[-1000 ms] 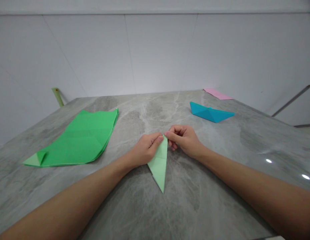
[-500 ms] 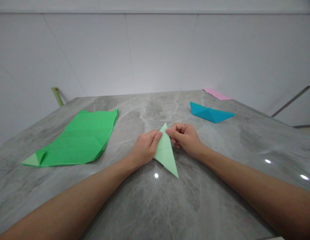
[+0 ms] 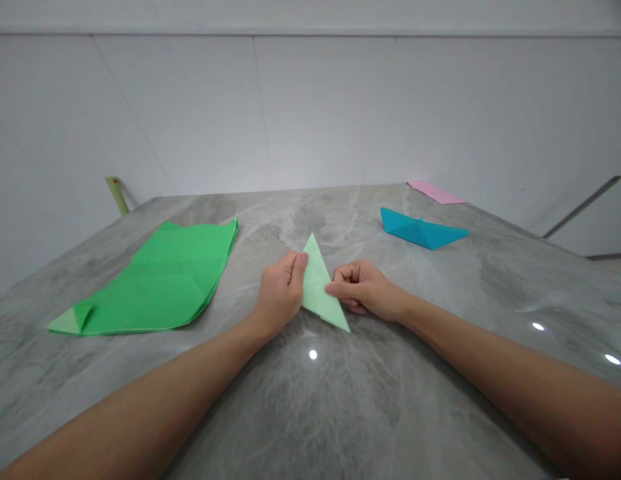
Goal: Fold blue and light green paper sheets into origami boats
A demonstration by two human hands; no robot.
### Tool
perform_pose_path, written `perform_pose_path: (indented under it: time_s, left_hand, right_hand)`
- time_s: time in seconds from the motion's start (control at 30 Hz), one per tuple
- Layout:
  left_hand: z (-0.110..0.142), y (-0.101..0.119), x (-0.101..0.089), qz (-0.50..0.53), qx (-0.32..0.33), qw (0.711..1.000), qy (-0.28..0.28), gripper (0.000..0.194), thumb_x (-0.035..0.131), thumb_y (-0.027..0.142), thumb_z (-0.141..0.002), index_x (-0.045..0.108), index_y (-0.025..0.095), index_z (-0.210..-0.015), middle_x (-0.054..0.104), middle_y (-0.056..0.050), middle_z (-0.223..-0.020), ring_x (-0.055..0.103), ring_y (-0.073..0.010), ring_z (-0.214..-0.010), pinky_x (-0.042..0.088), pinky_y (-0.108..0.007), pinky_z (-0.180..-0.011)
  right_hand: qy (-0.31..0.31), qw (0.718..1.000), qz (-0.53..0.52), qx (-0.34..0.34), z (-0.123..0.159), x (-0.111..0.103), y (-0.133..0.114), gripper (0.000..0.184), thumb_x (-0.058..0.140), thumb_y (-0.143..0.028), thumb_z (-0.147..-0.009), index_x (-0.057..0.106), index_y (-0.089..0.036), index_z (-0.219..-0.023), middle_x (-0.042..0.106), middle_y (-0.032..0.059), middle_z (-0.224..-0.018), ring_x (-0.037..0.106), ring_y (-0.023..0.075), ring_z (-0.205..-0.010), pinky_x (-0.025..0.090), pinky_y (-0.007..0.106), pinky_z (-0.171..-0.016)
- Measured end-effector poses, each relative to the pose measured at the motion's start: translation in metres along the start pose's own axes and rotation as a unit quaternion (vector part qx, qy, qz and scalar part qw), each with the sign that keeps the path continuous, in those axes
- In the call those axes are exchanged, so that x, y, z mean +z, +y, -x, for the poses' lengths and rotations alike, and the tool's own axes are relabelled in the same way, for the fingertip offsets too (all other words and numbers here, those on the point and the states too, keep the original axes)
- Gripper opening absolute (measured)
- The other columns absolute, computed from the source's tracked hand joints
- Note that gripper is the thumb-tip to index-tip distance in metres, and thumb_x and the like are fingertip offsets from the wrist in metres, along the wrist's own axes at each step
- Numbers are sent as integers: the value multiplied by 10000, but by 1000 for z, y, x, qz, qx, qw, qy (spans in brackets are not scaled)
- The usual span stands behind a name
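A pale green folded paper triangle (image 3: pixel 317 287) stands tilted on the grey marble table, one tip pointing to the far side and another to the lower right. My left hand (image 3: pixel 280 293) grips its left edge, with the thumb pressing on the paper. My right hand (image 3: pixel 363 290) pinches its right side, the thumb lying across the paper and the fingers curled. The hands hide part of the triangle's edges.
A large green folded sheet (image 3: pixel 150 280) with a small folded corner lies to the left on the grey marble table (image 3: pixel 390 393). A blue paper boat (image 3: pixel 420 231) and a pink paper sheet (image 3: pixel 435 192) lie toward the far right. A pale green stick (image 3: pixel 117 195) leans beyond the far left corner.
The paper triangle has turned and shifted slightly left and toward the far side. My left hand has moved left along its edge, and my right hand has dropped lower on it.
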State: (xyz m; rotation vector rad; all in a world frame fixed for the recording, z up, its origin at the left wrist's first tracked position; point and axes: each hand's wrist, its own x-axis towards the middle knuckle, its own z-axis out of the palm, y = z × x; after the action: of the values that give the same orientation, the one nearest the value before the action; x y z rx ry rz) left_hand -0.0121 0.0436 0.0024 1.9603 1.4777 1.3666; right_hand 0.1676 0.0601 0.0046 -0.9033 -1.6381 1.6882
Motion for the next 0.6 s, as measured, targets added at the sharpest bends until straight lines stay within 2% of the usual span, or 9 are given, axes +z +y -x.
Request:
perform_pose_path:
  time_s: [0.27,0.6]
  left_hand:
    - [-6,-5,-2,16,-38,996,85,386,401,324,-942,336,199,-583,305,54,-534,308,-98,-506,241,-255,-498]
    - [-2,8,-1,22,-37,995,86,386,397,324,-952,360,196,-590,330,48,-536,333,-102,-511,245,-253,-495]
  right_hand:
    - [-80,996,5,27,3,-4,-3,375,713,-318,-728,448,-169,-508,417,-84,-361,292,21,-303,201,154,-314]
    - [-227,967,14,114,6,-23,-11,295,705,-230,-660,476,-161,-488,398,-98,-349,282,25,-281,197,145,-279]
